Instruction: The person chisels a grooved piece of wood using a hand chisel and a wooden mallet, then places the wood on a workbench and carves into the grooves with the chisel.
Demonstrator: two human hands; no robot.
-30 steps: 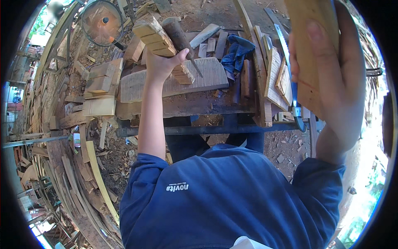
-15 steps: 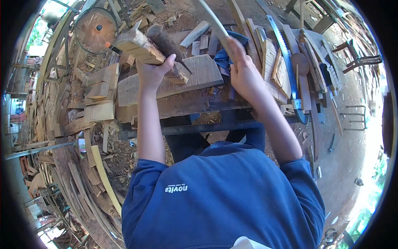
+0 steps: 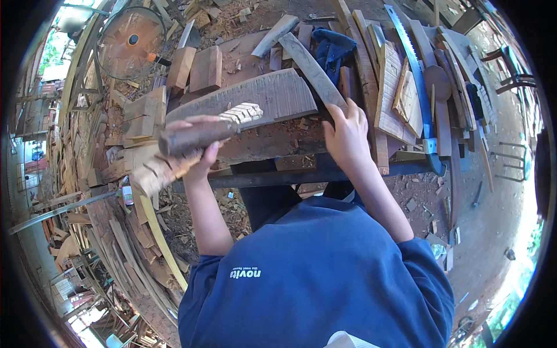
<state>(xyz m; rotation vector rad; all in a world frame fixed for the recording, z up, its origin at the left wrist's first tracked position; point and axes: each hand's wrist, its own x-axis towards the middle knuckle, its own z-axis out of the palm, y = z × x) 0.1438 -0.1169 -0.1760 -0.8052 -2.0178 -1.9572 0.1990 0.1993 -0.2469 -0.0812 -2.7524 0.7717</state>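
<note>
My left hand (image 3: 200,165) is closed round a notched piece of pale wood (image 3: 156,174), held at a slant over the bench's near edge. In the same grip lies a tool with a thick, dark round handle (image 3: 194,138); its thin metal end is hidden now. My right hand (image 3: 350,136) has its thumb apart and its fingertips at the near end of a grey wooden slat (image 3: 313,66). That slat lies slanting on the bench, next to the end of a wide, rough-sawn board (image 3: 261,98) in front of me.
A handsaw with a blue blade (image 3: 409,64) lies among planks at the right. A blue cloth (image 3: 333,49) sits behind the slat. Wooden blocks (image 3: 206,68) stand at the back left, near a round wire-guarded fan (image 3: 130,43). Wood scraps cover the ground at the left.
My right hand has lowered the raised slat onto the bench, and its fingers have loosened. My left hand has come nearer and turned the notched wood and the dark-handled tool.
</note>
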